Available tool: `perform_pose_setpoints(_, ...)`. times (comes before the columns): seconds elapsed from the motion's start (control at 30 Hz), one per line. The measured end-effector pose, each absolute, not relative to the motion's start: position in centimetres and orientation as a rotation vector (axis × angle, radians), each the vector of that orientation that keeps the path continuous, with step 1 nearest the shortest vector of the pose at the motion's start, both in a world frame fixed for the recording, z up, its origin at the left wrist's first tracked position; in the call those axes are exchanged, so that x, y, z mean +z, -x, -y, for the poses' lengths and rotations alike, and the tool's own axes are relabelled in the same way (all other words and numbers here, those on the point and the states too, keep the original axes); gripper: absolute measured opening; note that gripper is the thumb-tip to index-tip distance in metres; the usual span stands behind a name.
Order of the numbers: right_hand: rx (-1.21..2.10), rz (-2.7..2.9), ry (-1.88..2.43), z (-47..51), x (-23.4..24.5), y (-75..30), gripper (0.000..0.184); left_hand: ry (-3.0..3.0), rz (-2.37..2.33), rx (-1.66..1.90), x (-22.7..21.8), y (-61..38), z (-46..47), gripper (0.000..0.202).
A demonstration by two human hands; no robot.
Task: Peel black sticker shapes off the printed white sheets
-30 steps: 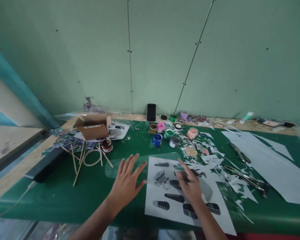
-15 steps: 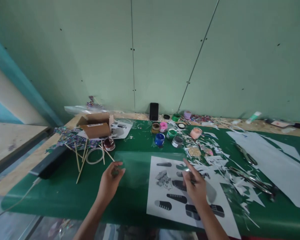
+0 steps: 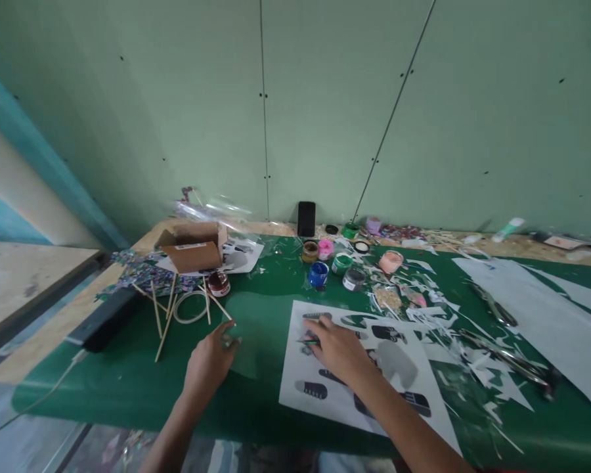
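Observation:
Over the left part of a sheet printed with dark shoe pieces (image 3: 394,414), my right hand (image 3: 342,348) is closed, fingers pointing left. A thin, pointed, dark-and-green thing (image 3: 309,341) sticks out at its fingertips; its kind is too small to tell. My left hand (image 3: 211,361) hovers over the green table cover (image 3: 249,394), left of the sheet. Its thumb and index finger are apart, the other fingers curled, with nothing visible between them. The end of a wooden stick (image 3: 221,307) lies close to its index fingertip.
Open paint jars, including a blue one (image 3: 318,274), stand behind the sheet. To the right lie paper scraps (image 3: 477,355), pliers-like metal tools (image 3: 507,355) and white paper (image 3: 546,322). A cardboard box (image 3: 194,253), sticks, a dark block (image 3: 106,318) and a phone (image 3: 306,219) stand left and behind.
My right hand has moved left across the printed sheet, carrying the thin thing. The sheet has shifted slightly left. My left hand has lowered slightly. Clear plastic at the back left has changed shape.

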State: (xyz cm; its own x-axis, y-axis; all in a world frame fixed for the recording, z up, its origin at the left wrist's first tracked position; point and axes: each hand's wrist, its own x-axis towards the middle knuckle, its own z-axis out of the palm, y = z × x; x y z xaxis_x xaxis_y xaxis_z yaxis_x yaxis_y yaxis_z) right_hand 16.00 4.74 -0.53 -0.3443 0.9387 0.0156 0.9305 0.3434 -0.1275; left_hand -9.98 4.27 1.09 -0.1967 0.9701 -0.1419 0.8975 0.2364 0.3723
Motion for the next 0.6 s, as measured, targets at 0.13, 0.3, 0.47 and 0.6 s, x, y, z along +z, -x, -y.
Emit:
perform_pose_setpoints(0.13,0.142,2.558,1.761,-4.9,-1.8,-15.6,0.052,-1.792,-2.160,0.232,1.5,10.1,-3.3,0.041)
perform_pose_setpoints(0.3,0.163,2.490,1.773,-4.6,-2.9,-16.0,0.053,-2.204,-2.238,0.379,3.3,10.1,-3.3,0.037)
perform_pose_setpoints(0.47,0.130,2.472,1.760,-4.6,-2.8,-15.8,0.052,-2.315,-1.977,0.414,6.3,10.0,-7.1,0.033)
perform_pose_setpoints(0.6,0.182,2.446,1.747,-4.6,-2.8,-15.8,0.053,-2.441,-1.901,0.517,8.6,9.9,-11.2,0.032)
